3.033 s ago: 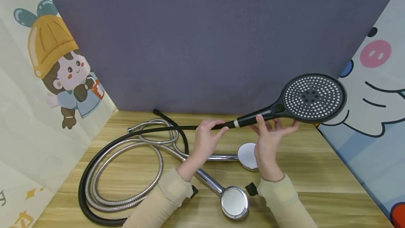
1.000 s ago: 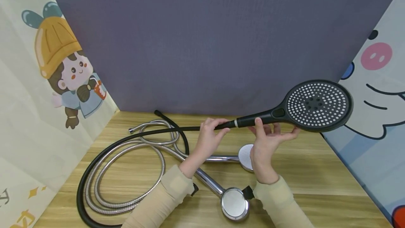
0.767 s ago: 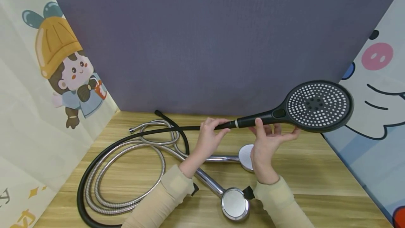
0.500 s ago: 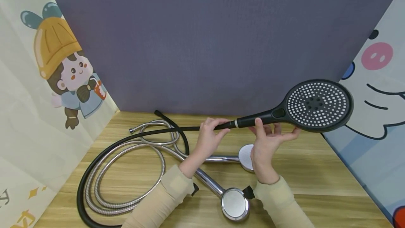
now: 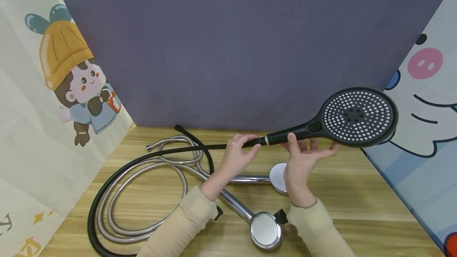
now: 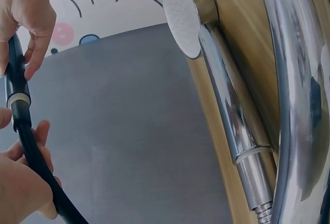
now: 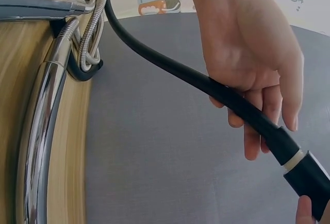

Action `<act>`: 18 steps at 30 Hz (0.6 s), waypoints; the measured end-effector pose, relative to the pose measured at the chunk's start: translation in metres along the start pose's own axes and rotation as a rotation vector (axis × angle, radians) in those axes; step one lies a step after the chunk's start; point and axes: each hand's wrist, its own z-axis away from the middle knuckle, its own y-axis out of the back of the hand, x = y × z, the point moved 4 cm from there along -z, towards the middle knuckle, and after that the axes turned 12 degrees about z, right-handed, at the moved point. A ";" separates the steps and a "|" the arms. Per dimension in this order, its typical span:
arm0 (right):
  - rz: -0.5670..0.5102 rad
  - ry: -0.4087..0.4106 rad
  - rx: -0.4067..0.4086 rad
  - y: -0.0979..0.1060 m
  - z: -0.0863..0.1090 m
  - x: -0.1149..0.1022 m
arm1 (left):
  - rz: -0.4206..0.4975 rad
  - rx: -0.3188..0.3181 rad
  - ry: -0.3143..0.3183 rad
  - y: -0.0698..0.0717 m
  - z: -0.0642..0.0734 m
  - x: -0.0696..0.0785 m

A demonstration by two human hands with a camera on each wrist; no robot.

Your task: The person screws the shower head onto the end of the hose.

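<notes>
A black shower head with a spray face of white dots is raised above the table. My right hand holds its handle from below, thumb in front and fingers behind. My left hand grips the black hose close to its connector, fingers above and thumb below. Hose end and handle are in line, a thin white ring showing between them; in the left wrist view this ring lies between both hands. From my left hand the hose runs left and loops down onto the table.
Two chrome shower heads lie on the wooden table, one in front and one behind, partly covered by my right hand. Coiled silver metal hoses lie at left. A grey panel stands behind, printed cartoon sheets either side.
Since three seconds ago the white ring between hose and handle has become narrower, and the black shower head has shifted slightly right. Over the last second the head has risen slightly; both grips stay.
</notes>
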 end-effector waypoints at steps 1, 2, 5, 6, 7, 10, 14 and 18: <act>0.001 -0.001 0.001 0.000 0.000 0.000 | -0.001 -0.011 0.006 0.000 0.000 0.000; 0.001 -0.002 0.002 0.001 0.000 0.001 | -0.009 -0.023 0.006 0.000 0.000 0.000; 0.005 -0.006 0.005 0.001 0.000 0.001 | -0.041 -0.055 -0.020 0.000 -0.002 0.001; 0.007 -0.007 0.007 0.001 0.000 0.000 | -0.058 -0.062 -0.032 0.000 -0.002 0.001; 0.009 -0.008 0.007 0.001 0.000 0.000 | -0.073 -0.070 -0.040 -0.001 -0.002 0.001; 0.012 -0.006 0.007 0.002 0.000 0.000 | -0.105 -0.094 -0.042 -0.001 -0.003 0.002; 0.007 -0.005 0.003 0.001 0.000 -0.001 | -0.118 -0.113 -0.021 -0.001 -0.003 0.003; -0.004 -0.007 -0.005 0.001 0.000 -0.001 | -0.117 -0.120 -0.013 0.000 -0.004 0.002</act>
